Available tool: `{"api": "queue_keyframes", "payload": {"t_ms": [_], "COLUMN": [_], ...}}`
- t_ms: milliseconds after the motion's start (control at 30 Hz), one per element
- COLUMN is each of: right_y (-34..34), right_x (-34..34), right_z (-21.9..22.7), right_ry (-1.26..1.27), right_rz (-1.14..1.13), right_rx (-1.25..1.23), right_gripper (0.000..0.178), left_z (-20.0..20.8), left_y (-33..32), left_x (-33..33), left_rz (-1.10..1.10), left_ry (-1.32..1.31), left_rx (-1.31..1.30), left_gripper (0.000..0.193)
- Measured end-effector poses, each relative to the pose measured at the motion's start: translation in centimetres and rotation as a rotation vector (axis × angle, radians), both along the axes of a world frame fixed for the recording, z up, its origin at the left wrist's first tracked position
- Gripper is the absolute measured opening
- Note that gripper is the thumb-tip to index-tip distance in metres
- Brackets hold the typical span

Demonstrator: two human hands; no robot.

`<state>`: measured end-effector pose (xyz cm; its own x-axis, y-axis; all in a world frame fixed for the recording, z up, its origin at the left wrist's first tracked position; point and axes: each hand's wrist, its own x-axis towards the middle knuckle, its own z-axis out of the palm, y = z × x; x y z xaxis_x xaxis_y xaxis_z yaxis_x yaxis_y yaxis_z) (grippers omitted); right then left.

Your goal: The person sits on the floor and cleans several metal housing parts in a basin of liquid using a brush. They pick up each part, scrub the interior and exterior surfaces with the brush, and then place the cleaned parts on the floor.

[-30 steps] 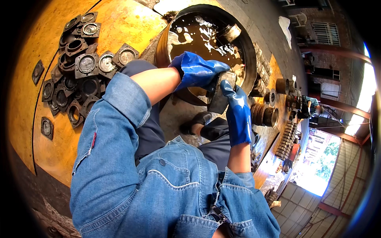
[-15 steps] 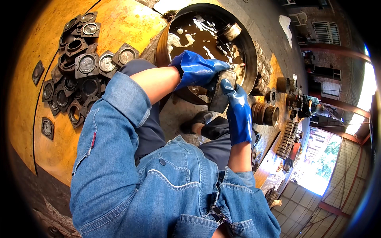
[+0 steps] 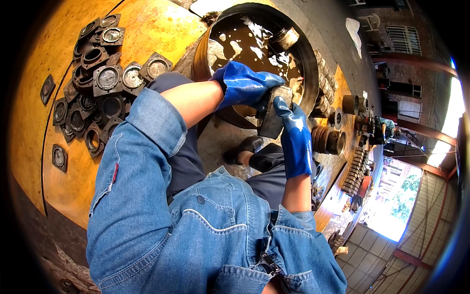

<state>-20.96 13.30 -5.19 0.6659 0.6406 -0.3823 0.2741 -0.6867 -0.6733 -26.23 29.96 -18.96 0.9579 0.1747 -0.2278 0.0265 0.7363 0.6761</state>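
A grey square metal flange, seen mostly edge-on, is held tilted at the near rim of a round metal tub. My left hand, in a blue rubber glove, closes on its far left side, with the fingertips partly hidden behind the metal. My right hand, gloved alike, grips its right side, the thumb lying on the upper face. Brown liquid with white foam fills the tub below. Another round metal part pokes out of the liquid at the tub's far side.
Several square flanges with round openings lie heaped on the yellow floor plate at left. Right of the tub stand ribbed metal cylinders and rows of stacked metal parts. A person is far right. My shoe is below the tub.
The foam on the liquid has drifted and changed shape. Both hands keep hold of the flange, with barely any shift in position.
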Motion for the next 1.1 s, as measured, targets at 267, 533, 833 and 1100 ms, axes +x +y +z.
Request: {"api": "queue_keyframes", "payload": {"t_ms": [267,533,833,1100], "right_y": [0.1,0.3,0.7,1.0], "right_x": [0.7,0.2,0.2,0.3], "right_z": [-1.4,-1.1,-0.7,-1.2], "right_ry": [0.107,0.011,-0.044,-0.035], "right_rz": [-0.012,0.003,-0.013,-0.031], "right_rx": [0.131,0.156,0.067,0.072], "right_gripper": [0.058,0.06,0.064,0.072], "left_z": [-1.1,-1.4,-0.8,-1.9], "left_y": [0.0,0.0,-0.1,0.1], "left_x": [0.5,1.4,1.0,1.7], "left_rz": [-0.007,0.003,0.003,0.001], "left_ry": [-0.001,0.051,0.078,0.073], "left_rx": [0.046,0.005,-0.086,-0.077], "left_gripper": [0.043,0.044,0.044,0.041]}}
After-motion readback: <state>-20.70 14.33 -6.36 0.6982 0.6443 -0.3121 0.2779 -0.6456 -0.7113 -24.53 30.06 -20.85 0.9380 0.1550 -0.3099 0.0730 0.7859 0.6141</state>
